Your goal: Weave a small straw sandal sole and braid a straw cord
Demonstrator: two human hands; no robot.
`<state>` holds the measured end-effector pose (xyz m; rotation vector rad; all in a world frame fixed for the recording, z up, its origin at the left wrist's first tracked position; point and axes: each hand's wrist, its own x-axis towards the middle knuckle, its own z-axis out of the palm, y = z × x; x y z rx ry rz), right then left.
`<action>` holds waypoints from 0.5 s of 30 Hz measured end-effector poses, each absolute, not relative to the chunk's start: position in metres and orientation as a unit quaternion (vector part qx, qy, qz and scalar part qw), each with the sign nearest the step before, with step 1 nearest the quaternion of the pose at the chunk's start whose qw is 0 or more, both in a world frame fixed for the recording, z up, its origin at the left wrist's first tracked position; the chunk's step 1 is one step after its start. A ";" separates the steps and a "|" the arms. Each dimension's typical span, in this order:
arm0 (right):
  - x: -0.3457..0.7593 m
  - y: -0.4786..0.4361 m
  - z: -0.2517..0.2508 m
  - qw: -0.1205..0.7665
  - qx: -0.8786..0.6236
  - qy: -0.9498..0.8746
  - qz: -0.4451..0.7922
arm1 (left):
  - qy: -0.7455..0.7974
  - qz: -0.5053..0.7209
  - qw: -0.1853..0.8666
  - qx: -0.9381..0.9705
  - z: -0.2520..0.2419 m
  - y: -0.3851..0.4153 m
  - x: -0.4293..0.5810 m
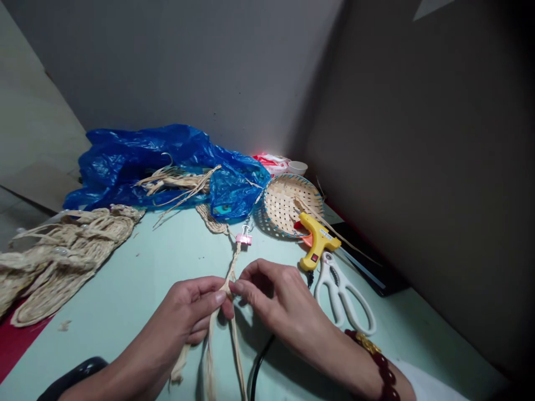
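A pale straw braid (233,266) runs toward me from a pink binder clip (243,239) that grips its far end. My left hand (194,309) pinches the braid between thumb and forefinger where it splits into loose strands (211,356). Close beside it, my right hand (284,295) has its thumb and forefinger pressed together at the braid's right side, apparently on a strand; the fingertips partly hide it. Below both hands the loose strands hang down toward the table's near edge.
A yellow glue gun (320,242) rests against a woven basket (278,209) at the right, with white-handled scissors (345,295) nearer me. A blue plastic bag (175,142) holding straw bundles (179,181) lies at the back. Woven straw slippers (75,250) sit at the left. A black cable (259,365) runs beneath my right hand.
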<state>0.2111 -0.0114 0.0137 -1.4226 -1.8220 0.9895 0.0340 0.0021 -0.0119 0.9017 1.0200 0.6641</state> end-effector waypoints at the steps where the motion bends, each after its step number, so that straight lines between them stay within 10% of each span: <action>1: 0.211 -0.009 0.011 0.314 -0.515 -0.672 0.430 | 0.456 0.306 0.733 0.402 -0.012 0.002 0.034; 7: 0.203 -0.011 -0.009 0.337 -0.411 -0.540 0.653 | 0.416 0.315 0.744 0.418 -0.012 -0.005 0.040; 15: 0.203 -0.014 -0.001 0.315 -0.482 -0.689 0.440 | 0.425 0.329 0.704 0.465 -0.017 -0.004 0.039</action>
